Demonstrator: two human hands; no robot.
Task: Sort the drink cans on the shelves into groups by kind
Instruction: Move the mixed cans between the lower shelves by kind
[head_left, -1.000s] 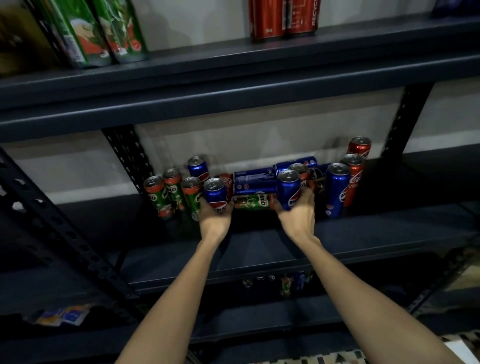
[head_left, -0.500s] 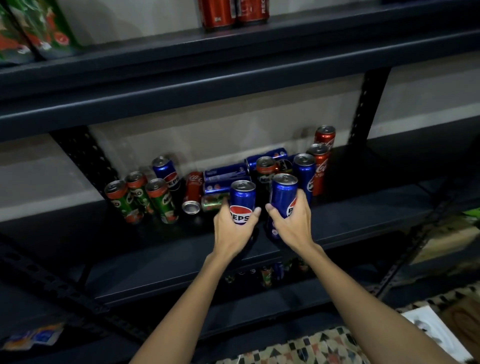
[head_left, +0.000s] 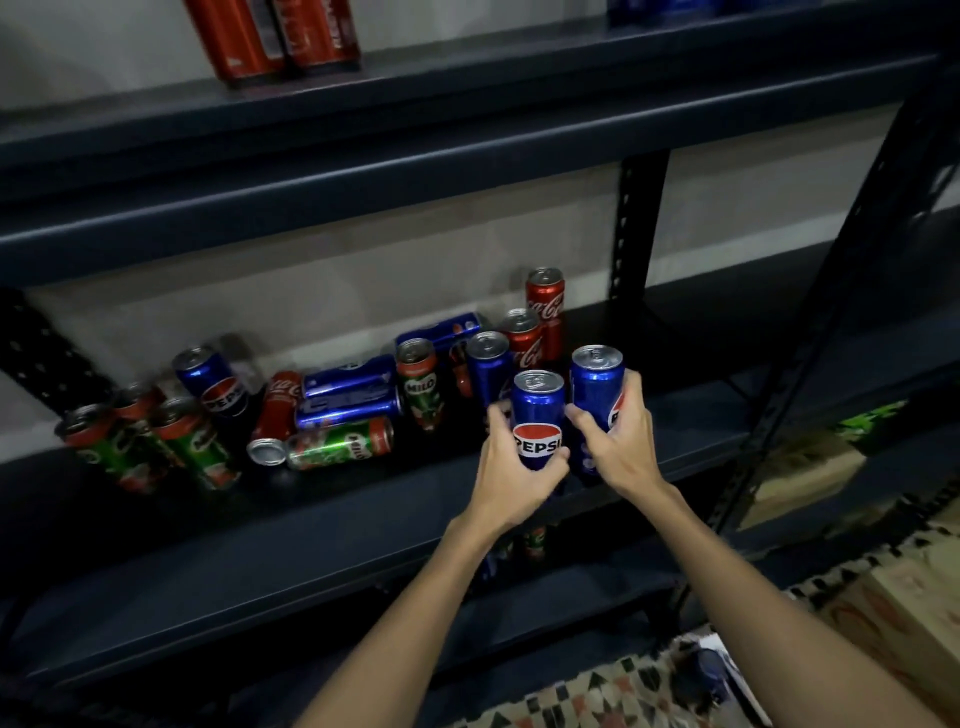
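The left hand (head_left: 511, 470) gripped an upright blue Pepsi can (head_left: 538, 415), fingers and thumb curled round its lower half with the logo facing the camera. Just to the right of that can, the right hand (head_left: 621, 447) gripped a second upright Pepsi can (head_left: 597, 384), the two cans standing side by side and nearly touching above the front part of the middle shelf (head_left: 332, 525); whether their bases rested on the shelf could not be told. Directly behind the left-hand can stood another blue can (head_left: 487, 364), and behind that two red Coca-Cola cans (head_left: 535, 325), the farther one close to the back wall. Left of the held cans an upright Milo can (head_left: 418, 382) stood, and further left lay a heap of toppled cans: two blue ones (head_left: 350, 397) stacked on their sides, a green Milo can (head_left: 340, 441) lying in front of them, and a red can (head_left: 275, 415) lying with its top toward the camera. Beyond that heap, still further left, an upright Pepsi can (head_left: 213, 382) stood behind a cluster of three green Milo cans (head_left: 150, 447). On the upper shelf (head_left: 467, 130), above and left of the held cans, two red cans (head_left: 275, 34) stood together. A patterned floor (head_left: 597, 696) showed below the shelving.
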